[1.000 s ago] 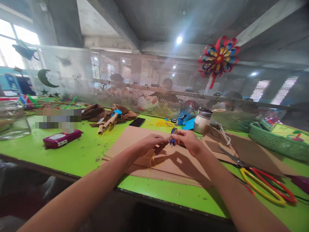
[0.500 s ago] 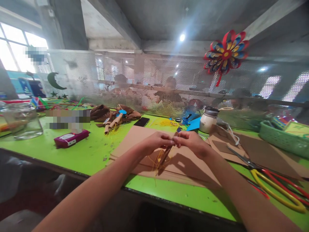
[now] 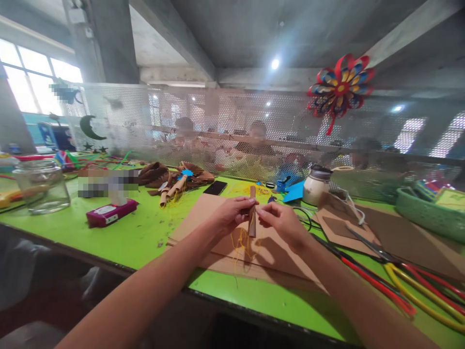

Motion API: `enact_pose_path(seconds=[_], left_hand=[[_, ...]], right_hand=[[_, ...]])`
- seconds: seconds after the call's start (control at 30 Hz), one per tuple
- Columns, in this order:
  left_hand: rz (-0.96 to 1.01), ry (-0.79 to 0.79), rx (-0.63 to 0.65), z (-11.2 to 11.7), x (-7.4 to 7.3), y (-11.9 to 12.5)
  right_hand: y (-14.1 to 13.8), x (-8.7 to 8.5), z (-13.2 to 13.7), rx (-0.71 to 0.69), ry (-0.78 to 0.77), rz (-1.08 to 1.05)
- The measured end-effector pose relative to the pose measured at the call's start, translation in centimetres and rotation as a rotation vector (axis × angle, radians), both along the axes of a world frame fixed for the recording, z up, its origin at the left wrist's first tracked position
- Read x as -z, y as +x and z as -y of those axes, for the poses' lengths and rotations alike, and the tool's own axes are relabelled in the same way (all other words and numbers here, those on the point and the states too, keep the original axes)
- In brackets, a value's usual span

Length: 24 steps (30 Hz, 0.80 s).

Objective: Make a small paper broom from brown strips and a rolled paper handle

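My left hand (image 3: 232,215) and my right hand (image 3: 281,222) meet above a stack of brown cardboard sheets (image 3: 203,215) on the green table (image 3: 131,232). Both pinch a small rolled brown paper scroll (image 3: 252,218), which stands nearly upright between my fingertips. Thin yellow thread (image 3: 241,245) hangs loose from it down to the cardboard. The fingers of both hands are closed round the roll.
Finished brown scrolls (image 3: 172,186) and a black phone (image 3: 215,188) lie behind. Also on the table are a pink packet (image 3: 111,213), a glass jar (image 3: 41,186), a white glue pot (image 3: 315,186), large scissors (image 3: 399,271) with red and yellow handles, and a green basket (image 3: 428,213). People sit beyond a perforated screen (image 3: 236,131).
The roll has turned from slanted to nearly upright between my fingers. The view has shifted slightly, and the blue piece near my fingertips is no longer at the roll.
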<state>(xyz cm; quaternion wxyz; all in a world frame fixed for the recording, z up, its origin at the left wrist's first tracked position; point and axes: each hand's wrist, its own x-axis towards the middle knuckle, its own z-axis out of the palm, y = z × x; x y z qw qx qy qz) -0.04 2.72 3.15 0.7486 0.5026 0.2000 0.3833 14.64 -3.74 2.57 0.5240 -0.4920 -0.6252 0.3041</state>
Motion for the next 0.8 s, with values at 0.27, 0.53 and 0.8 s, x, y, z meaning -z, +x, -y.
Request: enact_pose_path(seconds=[0.27,0.53,0.8], left_hand=[[-0.004,0.033,-0.079,0.2,-0.1,0.1],[0.051,-0.052,-0.181,-0.4,0.3,0.2],[0.143,-0.116,-0.343,-1.0,0.1,0.0]], right_hand=[[-1.2,1.1,-0.1,-0.171,-0.223,-0.083],[-1.7,1.1,0.5,-0.211,-0.233,-0.144],[-2.3,0.8,1.3,-0.318,-0.373,-0.268]])
